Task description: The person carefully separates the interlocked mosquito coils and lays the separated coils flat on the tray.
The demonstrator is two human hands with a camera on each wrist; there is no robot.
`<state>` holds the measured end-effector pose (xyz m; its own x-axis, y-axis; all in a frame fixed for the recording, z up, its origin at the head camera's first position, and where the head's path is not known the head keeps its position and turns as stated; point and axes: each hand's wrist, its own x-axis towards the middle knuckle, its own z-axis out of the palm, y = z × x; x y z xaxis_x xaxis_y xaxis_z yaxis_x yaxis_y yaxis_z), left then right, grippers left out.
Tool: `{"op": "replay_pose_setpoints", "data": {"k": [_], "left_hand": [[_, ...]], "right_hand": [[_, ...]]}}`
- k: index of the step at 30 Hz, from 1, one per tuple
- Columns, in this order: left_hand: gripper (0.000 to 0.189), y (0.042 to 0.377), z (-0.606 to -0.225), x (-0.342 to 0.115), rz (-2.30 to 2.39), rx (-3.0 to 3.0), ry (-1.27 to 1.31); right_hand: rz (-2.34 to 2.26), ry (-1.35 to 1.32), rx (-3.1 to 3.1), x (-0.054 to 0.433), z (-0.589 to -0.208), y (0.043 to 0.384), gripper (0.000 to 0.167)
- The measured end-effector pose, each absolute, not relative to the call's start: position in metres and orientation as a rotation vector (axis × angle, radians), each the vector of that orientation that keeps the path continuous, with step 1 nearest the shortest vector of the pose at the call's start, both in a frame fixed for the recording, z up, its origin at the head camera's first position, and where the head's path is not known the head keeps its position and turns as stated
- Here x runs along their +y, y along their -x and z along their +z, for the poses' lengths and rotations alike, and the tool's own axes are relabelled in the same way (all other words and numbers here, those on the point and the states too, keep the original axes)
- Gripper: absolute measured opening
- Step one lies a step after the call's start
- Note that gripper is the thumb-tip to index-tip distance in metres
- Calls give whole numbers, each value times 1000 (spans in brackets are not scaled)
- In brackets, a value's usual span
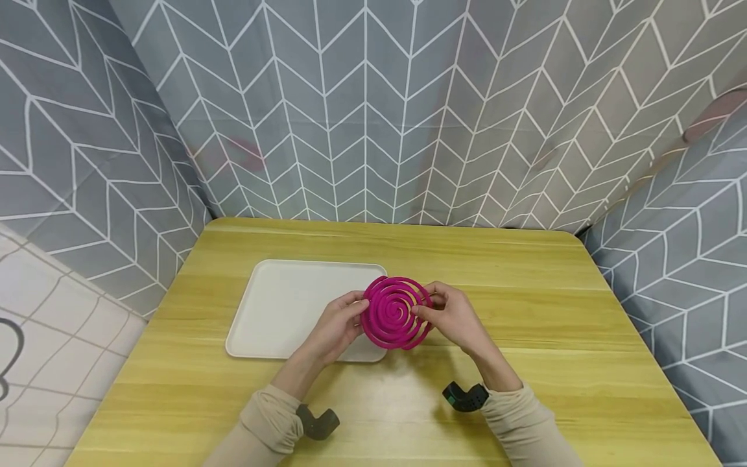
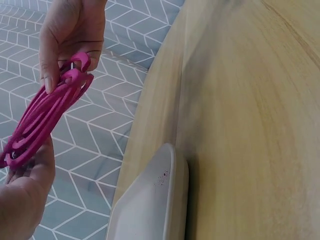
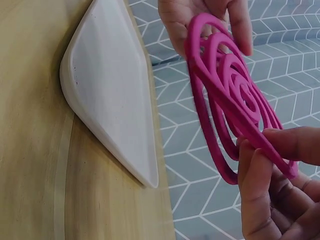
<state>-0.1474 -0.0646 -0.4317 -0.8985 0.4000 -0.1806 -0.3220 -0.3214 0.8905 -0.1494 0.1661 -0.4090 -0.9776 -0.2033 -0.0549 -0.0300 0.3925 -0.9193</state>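
Observation:
A magenta spiral coil point(image 1: 382, 311), made of several nested rings, is held up between both hands in front of the body. My left hand point(image 1: 337, 327) pinches its left edge, thumb on the near face. On the opposite side my right hand point(image 1: 458, 318) grips the rim, with the thumb reaching onto the inner rings. Seen from the side in the left wrist view, the coil point(image 2: 42, 120) is a loose stack of strands. In the right wrist view the coil's point(image 3: 225, 95) rings stand spread apart, with the right fingers point(image 3: 255, 195) pinching its lower end.
A white shallow rectangular tray point(image 1: 280, 311) lies on the wooden table point(image 1: 496, 259), left of centre; its right end is partly behind the left hand and coil. Grey patterned curtains point(image 1: 350, 130) enclose the back and sides. Dark devices point(image 1: 318, 425) sit on both wrists.

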Motion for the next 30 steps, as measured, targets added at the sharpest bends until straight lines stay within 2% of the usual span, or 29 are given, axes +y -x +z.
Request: {"op": "replay_pose_setpoints", "data": {"k": [7,22,30], "left_hand": [[37,149,-436,-66,2213,1555,-90],[41,150,-437,-66,2223,1578,-54],[38,149,-436,-68,2197,1567,-75]], "right_hand": [[-1568,290,2492,167,-408,148,33],[-1573,369,2563,166,-408,150,17],[-1583,322,2555,164,-407,151,31]]}}
